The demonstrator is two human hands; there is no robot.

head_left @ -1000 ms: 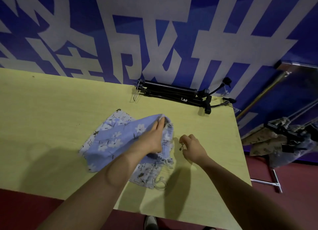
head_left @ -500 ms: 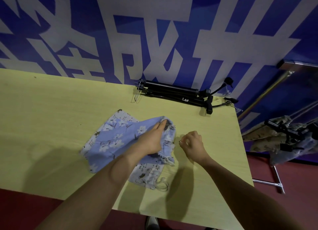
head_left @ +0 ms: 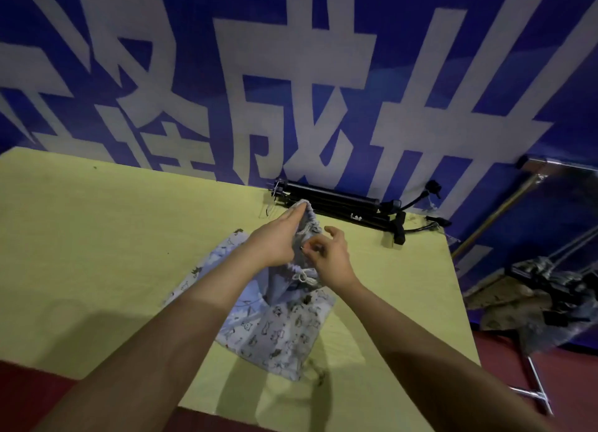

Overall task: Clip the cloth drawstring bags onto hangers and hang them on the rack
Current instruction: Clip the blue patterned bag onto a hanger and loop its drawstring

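Bag [head_left: 307, 223] mouth, lifted above the table [head_left: 113, 237] at frame centre, stands pinched in the left hand [head_left: 278, 240]; the right hand [head_left: 326, 253], fingers curled at its gathered edge, lies just right, hangers [head_left: 339, 205] beyond.

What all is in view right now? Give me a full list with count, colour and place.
blue floral bag: one, lifted off the table, held by both hands
animal-print bag: one, pale, flat on the table beneath
table: one, yellow-green
hangers: black stack, count unclear, table's far edge
rack: one, metal, far right, with bags already hung
banner: blue, white characters, behind
left hand: holds the bag's rim
right hand: pinches the bag's gathered top
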